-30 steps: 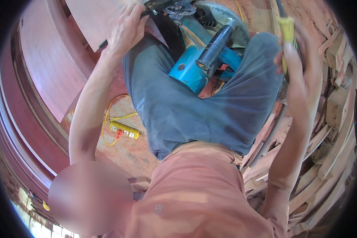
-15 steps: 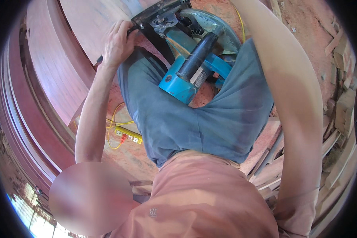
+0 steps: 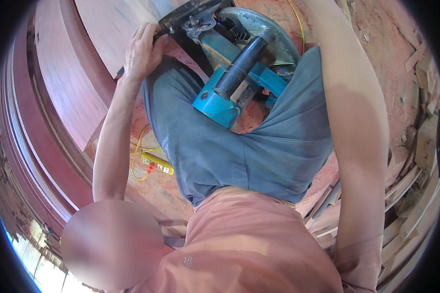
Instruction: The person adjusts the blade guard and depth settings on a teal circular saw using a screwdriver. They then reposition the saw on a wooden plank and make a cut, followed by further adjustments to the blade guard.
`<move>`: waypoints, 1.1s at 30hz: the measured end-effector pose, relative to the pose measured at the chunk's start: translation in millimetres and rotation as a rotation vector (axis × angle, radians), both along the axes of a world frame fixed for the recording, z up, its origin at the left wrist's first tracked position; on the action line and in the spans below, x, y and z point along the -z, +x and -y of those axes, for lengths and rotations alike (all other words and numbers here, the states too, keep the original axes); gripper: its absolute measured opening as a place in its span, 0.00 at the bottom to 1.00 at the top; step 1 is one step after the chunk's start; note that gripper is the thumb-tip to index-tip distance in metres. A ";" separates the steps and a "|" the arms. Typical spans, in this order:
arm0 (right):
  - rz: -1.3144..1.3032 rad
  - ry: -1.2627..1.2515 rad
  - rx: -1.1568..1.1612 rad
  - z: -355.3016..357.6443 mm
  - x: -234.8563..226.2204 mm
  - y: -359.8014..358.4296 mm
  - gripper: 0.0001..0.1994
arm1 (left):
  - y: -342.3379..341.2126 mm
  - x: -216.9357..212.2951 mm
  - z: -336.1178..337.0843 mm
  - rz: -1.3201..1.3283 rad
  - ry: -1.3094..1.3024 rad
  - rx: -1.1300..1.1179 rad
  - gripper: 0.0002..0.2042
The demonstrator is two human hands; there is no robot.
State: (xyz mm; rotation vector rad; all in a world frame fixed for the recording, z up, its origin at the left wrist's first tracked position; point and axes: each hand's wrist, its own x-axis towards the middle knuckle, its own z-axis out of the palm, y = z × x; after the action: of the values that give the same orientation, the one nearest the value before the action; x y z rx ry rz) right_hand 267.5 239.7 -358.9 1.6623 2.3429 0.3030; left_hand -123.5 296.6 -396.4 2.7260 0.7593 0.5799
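The left hand (image 3: 143, 52) is closed around a dark rod (image 3: 120, 73), right by the corner of the saw's black base plate (image 3: 184, 14). The blue saw (image 3: 238, 71) sits between the person's bent legs (image 3: 181, 105), its black handle slanting across the body. The right forearm (image 3: 359, 117) runs past the upper edge — the right hand is out of view, so its grip cannot be told. A yellow power strip (image 3: 158, 163) lies on the dusty floor (image 3: 163, 195) — wood scraps (image 3: 427, 141) are heaped at right.
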 end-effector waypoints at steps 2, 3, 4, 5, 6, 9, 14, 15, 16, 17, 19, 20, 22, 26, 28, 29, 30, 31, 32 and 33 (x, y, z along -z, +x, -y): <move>-0.633 -0.185 0.566 20.3 -12.5 18.0 0.16 | 0.3 -0.7 -0.2 -0.005 0.004 0.011 0.10; -0.951 -0.275 0.850 32.6 -20.2 26.8 0.17 | 0.5 -1.1 -0.1 -0.010 0.003 0.011 0.10; -0.921 -0.164 0.739 41.1 -21.2 32.8 0.17 | 0.6 -1.5 0.3 -0.016 0.001 0.009 0.10; -0.885 -0.055 0.625 55.6 -22.2 40.2 0.18 | 0.5 -1.7 1.1 -0.022 -0.004 -0.003 0.10; -0.843 0.053 0.505 69.5 -21.4 48.8 0.18 | 0.7 -2.1 1.7 -0.023 -0.005 -0.012 0.10; -0.849 0.054 0.438 133.0 2.3 65.7 0.20 | 0.7 -2.9 3.0 -0.006 0.002 -0.008 0.09; -0.842 -0.150 0.831 226.2 94.2 36.3 0.35 | -0.1 -1.7 4.3 -0.005 0.005 -0.018 0.09; -0.881 -0.192 0.962 231.6 113.3 28.4 0.35 | -0.7 -1.5 4.2 -0.008 -0.005 -0.023 0.09; -0.886 -0.134 0.946 236.7 130.3 19.8 0.34 | -1.2 -1.2 3.9 0.000 0.005 -0.020 0.09; -0.870 -0.100 0.939 241.2 144.0 12.2 0.33 | -1.3 -0.9 4.2 0.006 0.011 -0.010 0.09; -0.764 0.001 0.867 241.6 163.1 5.7 0.30 | -1.1 -0.8 3.1 0.010 0.027 -0.002 0.09; -0.672 0.057 0.808 241.1 169.7 3.4 0.28 | -1.3 -0.8 3.0 0.004 0.028 -0.002 0.09; -0.494 0.170 0.693 240.1 179.1 -0.5 0.26 | -1.5 -1.6 2.8 -0.013 0.028 -0.006 0.09; -0.498 0.133 0.710 242.0 184.6 -4.6 0.25 | -2.1 -2.3 3.8 -0.026 -0.005 -0.023 0.09; -0.605 0.085 0.756 243.7 179.4 -6.3 0.24 | -2.9 -3.1 4.9 -0.031 -0.021 -0.030 0.09; -0.654 0.070 0.777 244.3 174.5 -7.6 0.24 | -2.9 -3.7 4.8 -0.038 -0.024 -0.028 0.09; -0.717 0.054 0.803 244.3 167.7 -8.0 0.24 | -2.5 -3.9 4.2 -0.045 -0.032 -0.030 0.10; -0.800 0.036 0.837 245.2 158.6 -8.8 0.24 | -2.4 -4.3 4.4 -0.045 -0.023 -0.025 0.10; -0.896 0.014 0.877 246.0 148.4 -10.2 0.23 | -2.4 -4.8 4.6 -0.049 -0.021 -0.027 0.10; -1.013 -0.017 0.924 246.9 137.1 -12.4 0.23 | -2.5 -5.4 4.5 -0.056 -0.025 -0.031 0.10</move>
State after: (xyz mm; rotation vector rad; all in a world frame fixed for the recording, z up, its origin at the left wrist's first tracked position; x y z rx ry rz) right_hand 255.1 -7.2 -496.0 3.0848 1.6267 -0.9131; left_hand -126.0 292.1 -391.0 2.7221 0.8184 0.4990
